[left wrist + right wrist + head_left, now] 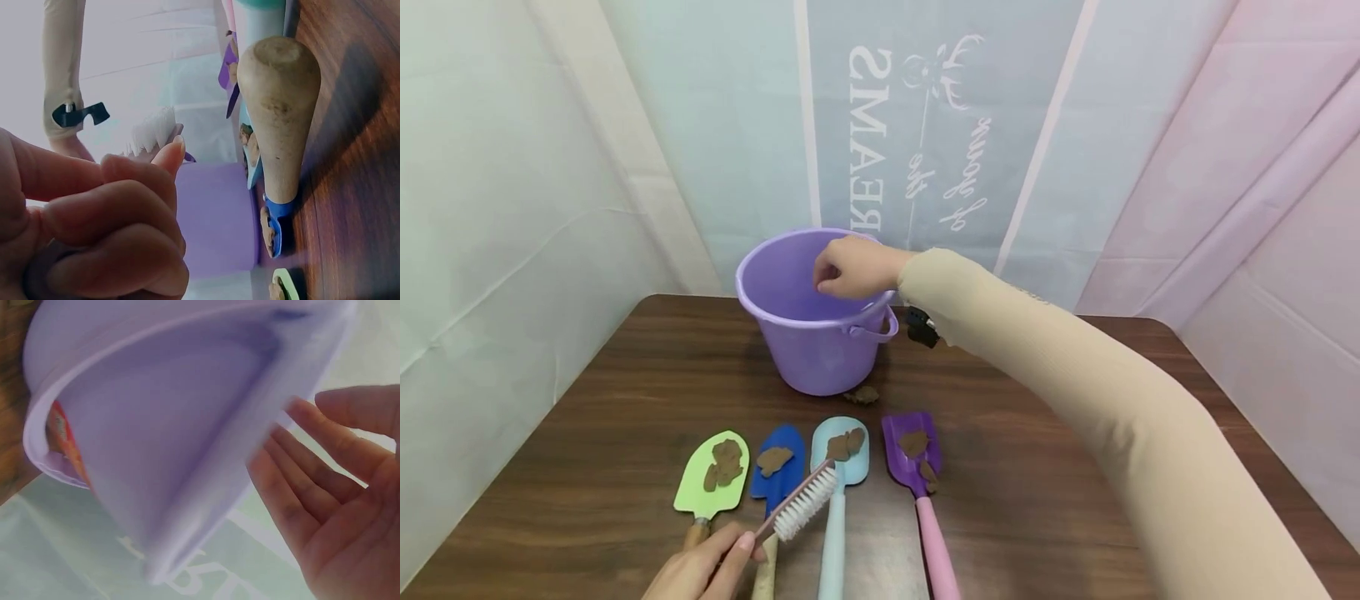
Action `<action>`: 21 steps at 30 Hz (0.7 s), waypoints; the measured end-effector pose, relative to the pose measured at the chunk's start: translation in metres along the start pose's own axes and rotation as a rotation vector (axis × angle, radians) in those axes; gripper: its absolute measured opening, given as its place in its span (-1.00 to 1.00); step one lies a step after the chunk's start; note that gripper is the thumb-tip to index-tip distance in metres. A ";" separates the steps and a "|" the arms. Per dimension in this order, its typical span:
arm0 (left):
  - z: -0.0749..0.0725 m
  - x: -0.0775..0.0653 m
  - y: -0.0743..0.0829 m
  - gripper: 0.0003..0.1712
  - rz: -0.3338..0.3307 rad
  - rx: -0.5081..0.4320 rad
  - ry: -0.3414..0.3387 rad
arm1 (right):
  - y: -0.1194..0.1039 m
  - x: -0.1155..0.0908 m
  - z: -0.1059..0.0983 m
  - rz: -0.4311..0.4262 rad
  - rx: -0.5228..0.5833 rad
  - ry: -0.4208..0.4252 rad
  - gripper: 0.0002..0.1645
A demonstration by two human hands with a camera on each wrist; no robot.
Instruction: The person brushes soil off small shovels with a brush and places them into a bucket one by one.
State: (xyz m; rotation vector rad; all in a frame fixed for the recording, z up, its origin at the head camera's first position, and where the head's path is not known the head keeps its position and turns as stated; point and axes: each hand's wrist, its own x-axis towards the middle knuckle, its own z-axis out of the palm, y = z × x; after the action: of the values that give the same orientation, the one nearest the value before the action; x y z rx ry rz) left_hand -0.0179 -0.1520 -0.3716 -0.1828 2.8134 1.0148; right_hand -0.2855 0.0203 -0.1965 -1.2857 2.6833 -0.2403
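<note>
My left hand (703, 571) holds a scrub brush (805, 504) with white bristles and a dull pink handle, above the shovels at the front of the table. In the left wrist view its fingers curl around the handle, and the white bristles (152, 131) stick up past the thumb. A purple bucket (823, 358) stands upright at the back. My right hand (861, 267) is over its right rim. The right wrist view shows that hand with fingers extended beside the rim, holding nothing.
Lined up in front are a light green shovel (691, 492), a blue shovel (790, 483), a light blue shovel (833, 533) and a purple shovel with a pink handle (936, 546). Brown clumps lie on their blades. Another clump (865, 395) is by the bucket's base. Fabric (737, 125) hangs behind.
</note>
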 end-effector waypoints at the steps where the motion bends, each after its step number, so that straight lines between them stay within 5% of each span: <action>1: 0.000 0.000 0.001 -0.77 0.011 -0.007 -0.006 | -0.003 -0.004 -0.002 -0.007 0.014 0.022 -0.78; 12: 0.000 -0.001 0.006 -0.74 -0.011 -0.015 -0.048 | -0.020 -0.060 -0.001 -0.161 0.078 0.242 -0.82; 21: 0.004 -0.001 0.007 -0.75 -0.026 -0.026 -0.058 | -0.016 -0.095 0.016 -0.144 0.113 0.435 -0.84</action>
State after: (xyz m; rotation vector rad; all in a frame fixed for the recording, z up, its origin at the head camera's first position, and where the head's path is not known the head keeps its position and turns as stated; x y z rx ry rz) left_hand -0.0173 -0.1444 -0.3698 -0.1895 2.7397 1.0338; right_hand -0.2114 0.0837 -0.2020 -1.5432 2.8627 -0.7584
